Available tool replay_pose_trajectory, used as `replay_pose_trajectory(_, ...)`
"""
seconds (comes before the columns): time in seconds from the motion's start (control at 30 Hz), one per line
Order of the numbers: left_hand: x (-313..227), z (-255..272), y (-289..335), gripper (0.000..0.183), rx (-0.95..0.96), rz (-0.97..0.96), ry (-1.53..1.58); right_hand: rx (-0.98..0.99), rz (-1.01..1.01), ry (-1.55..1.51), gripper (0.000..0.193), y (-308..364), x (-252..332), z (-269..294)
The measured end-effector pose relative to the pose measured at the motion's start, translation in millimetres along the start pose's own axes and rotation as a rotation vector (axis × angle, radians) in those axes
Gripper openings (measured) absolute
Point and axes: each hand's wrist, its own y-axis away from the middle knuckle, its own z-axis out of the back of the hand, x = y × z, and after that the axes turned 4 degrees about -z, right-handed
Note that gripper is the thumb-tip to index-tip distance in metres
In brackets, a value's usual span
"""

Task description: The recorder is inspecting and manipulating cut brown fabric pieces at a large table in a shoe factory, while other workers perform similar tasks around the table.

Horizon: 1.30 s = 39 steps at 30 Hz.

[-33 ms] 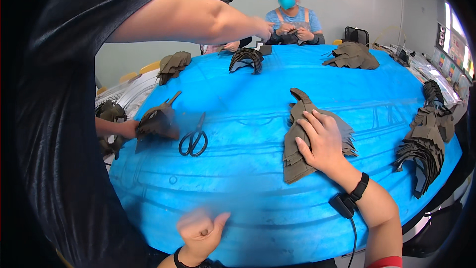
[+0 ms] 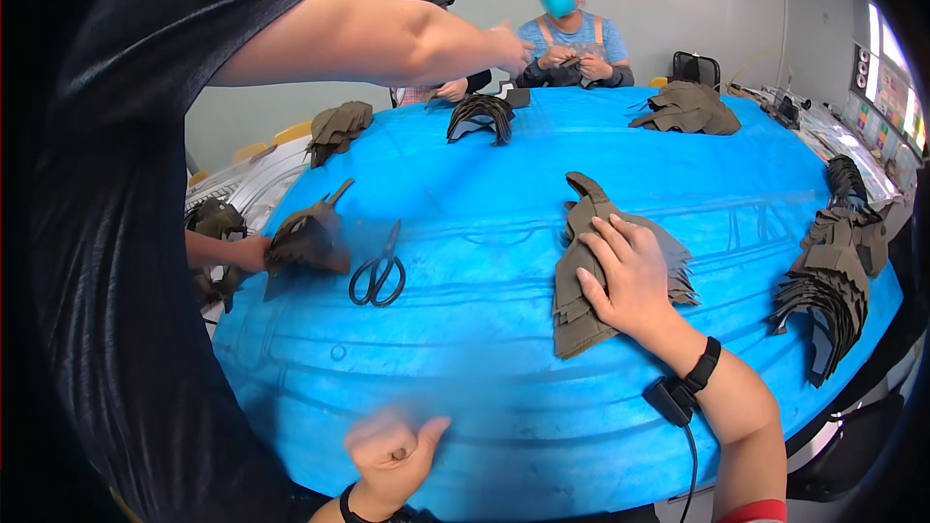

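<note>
Head view: little has changed; our right hand (image 2: 628,276) rests unclenched on cloth (image 2: 579,315), centre right; our left hand (image 2: 392,450) clenches, thumb out, bottom centre.

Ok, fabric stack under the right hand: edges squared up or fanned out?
Fanned out: the brown fabric stack shows staggered layer edges at lower left and right. The right hand covers part of it.

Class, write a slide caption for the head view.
The right hand rests on stacked brown fabric pieces; black scissors lie on the blue table.
</note>
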Motion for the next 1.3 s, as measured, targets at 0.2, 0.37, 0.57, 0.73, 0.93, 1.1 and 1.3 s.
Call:
replay_pose_trajectory(0.2, -7, 2, 9, 0.043, -0.026, 0.187, 0.138, 0.024, 0.010, -0.020, 0.042, 0, 3, 1)
replay_pose_trajectory(0.37, -8, -4, 12, 0.034, -0.081, 0.242, 0.430, 0.033, 0.011, -0.019, 0.042, 3, 4, 1)
replay_pose_trajectory(0.57, -8, 1, 10, 0.039, 0.044, 0.214, 0.251, 0.030, 0.018, -0.015, 0.043, 3, 5, 1)
replay_pose_trajectory(0.73, -13, 1, 4, 0.047, 0.076, 0.099, 0.020, 0.032, 0.017, -0.009, 0.043, 3, 4, 1)
replay_pose_trajectory(0.93, -19, 3, -2, 0.048, 0.179, 0.056, -0.104, 0.038, 0.013, -0.010, 0.043, 4, 3, 2)
replay_pose_trajectory(1.1, -17, 6, 0, 0.054, 0.187, -0.001, -0.155, 0.039, 0.007, -0.005, 0.043, 6, 3, 4)
replay_pose_trajectory(1.3, -17, 0, 4, 0.062, 0.063, 0.045, -0.037, 0.030, 0.009, -0.007, 0.043, 6, 4, 4)
